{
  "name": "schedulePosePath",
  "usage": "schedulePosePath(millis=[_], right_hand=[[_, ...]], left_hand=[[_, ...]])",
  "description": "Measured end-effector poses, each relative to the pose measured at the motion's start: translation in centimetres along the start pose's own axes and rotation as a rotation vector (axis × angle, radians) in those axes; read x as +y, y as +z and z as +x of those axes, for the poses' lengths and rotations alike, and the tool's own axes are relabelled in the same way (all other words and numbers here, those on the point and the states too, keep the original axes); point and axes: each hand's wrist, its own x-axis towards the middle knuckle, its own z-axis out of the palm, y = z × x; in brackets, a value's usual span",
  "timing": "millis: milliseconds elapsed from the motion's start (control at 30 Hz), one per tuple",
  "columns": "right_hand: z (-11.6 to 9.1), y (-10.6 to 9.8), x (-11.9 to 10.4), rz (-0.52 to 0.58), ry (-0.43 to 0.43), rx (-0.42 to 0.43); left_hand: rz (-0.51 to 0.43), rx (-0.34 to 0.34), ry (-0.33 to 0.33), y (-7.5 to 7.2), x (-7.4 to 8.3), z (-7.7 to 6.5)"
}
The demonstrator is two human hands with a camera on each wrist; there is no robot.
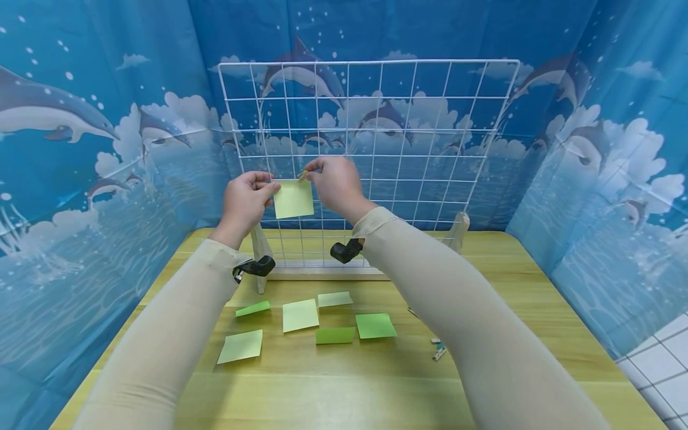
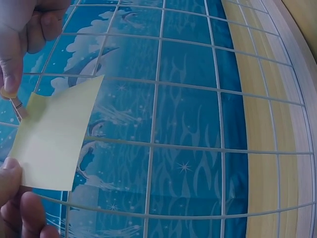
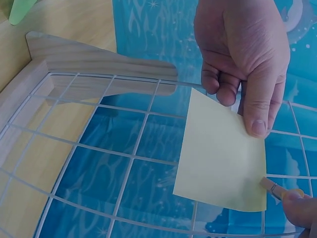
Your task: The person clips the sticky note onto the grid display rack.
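Observation:
A pale yellow sticky note [image 1: 293, 199] is held up against the white wire grid [image 1: 398, 156], left of the grid's middle. My left hand [image 1: 244, 200] pinches the note's left edge between thumb and fingers. At the note's upper right edge my right hand [image 1: 338, 185] pinches a small wooden clothespin [image 3: 271, 188]. In the right wrist view the clothespin's tip overlaps the note's edge; whether it also bites a grid wire is hard to tell. The left wrist view shows the note [image 2: 54, 139] in front of the wires, its top edge slightly bowed.
Several pale and green sticky notes [image 1: 375, 326] lie on the wooden table [image 1: 301, 394] before the grid. A few small clothespins [image 1: 439, 352] lie near the right forearm, partly hidden by it. Wooden feet [image 1: 459, 232] hold the grid upright. Dolphin-print curtains [image 1: 75, 251] surround the table.

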Motion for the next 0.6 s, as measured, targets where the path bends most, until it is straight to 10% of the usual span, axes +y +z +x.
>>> schedulePosePath(millis=[600], right_hand=[[0.24, -0.07, -0.33, -0.043, -0.002, -0.031]], left_hand=[[0.024, 0.032, 0.037, 0.25, -0.32, -0.09]])
